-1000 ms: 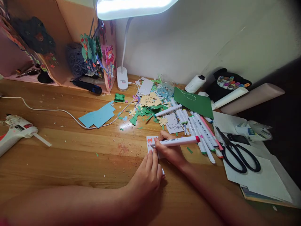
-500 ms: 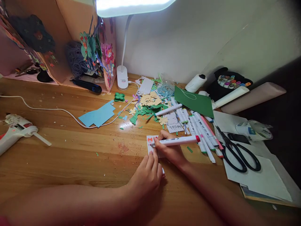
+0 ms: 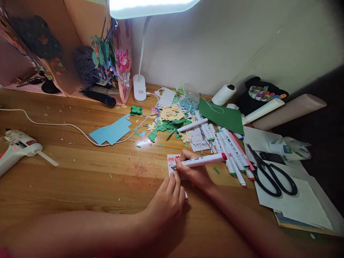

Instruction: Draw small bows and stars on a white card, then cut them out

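A small white card (image 3: 170,168) lies on the wooden desk, bearing an orange-red bear face and a small bow outline below it. My right hand (image 3: 192,168) grips a white marker (image 3: 202,160) with a red end, its nib down on the card by the bow. The fingers of my left hand (image 3: 169,197) are together and bent, with the fingertips pressing the card's lower edge. A white end of something (image 3: 186,195) pokes out beside my left palm; the rest of it is hidden. My right fingers cover part of another red drawing.
Paper scraps (image 3: 172,114) and several markers (image 3: 228,147) lie beyond my hands. Black scissors (image 3: 271,175) rest on white sheets at right. A glue gun (image 3: 21,148) lies left, near a blue paper piece (image 3: 111,130) and a lamp base (image 3: 139,89) with its cable.
The marker has shifted slightly, and the bow outline shows more fully beside its nib. My left hand stays in place on the card.
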`<action>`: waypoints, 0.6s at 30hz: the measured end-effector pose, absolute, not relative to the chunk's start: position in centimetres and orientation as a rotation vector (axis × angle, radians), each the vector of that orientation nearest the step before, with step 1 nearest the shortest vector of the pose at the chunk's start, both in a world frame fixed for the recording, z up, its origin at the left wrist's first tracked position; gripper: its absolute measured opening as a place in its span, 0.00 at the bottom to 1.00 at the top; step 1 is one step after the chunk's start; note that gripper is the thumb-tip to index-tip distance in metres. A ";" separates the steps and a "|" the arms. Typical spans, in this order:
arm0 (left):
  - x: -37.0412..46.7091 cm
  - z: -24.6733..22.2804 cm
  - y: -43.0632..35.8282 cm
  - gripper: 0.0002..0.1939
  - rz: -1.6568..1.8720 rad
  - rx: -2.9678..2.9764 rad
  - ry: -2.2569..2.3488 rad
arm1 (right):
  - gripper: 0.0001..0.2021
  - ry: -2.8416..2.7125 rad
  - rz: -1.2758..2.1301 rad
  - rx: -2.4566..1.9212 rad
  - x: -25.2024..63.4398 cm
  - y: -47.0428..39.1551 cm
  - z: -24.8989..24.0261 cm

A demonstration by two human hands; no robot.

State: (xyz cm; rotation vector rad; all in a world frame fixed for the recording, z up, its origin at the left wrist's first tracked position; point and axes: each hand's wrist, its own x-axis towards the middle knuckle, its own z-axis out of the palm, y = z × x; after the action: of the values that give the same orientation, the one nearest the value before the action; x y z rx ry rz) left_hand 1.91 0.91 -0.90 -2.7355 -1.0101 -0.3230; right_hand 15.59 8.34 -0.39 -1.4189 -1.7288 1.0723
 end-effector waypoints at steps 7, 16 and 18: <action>1.8 -0.7 0.9 0.14 -0.260 -2.739 -0.999 | 0.14 -1.709 1.061 -1.439 15.7 8.4 -0.5; 1.8 -0.8 0.8 0.18 -0.230 -2.785 -0.995 | 0.14 -1.714 1.084 -1.431 15.6 8.4 -0.4; 1.8 -0.8 0.8 0.16 -0.223 -2.779 -0.990 | 0.14 -1.704 1.063 -1.431 15.6 8.4 -0.4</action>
State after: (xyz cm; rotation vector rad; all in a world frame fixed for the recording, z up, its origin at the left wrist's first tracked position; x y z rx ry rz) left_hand 1.83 0.85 -0.79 -2.7792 -0.9900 -0.2228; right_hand 15.61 8.43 -0.37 -1.4308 -1.7041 1.0627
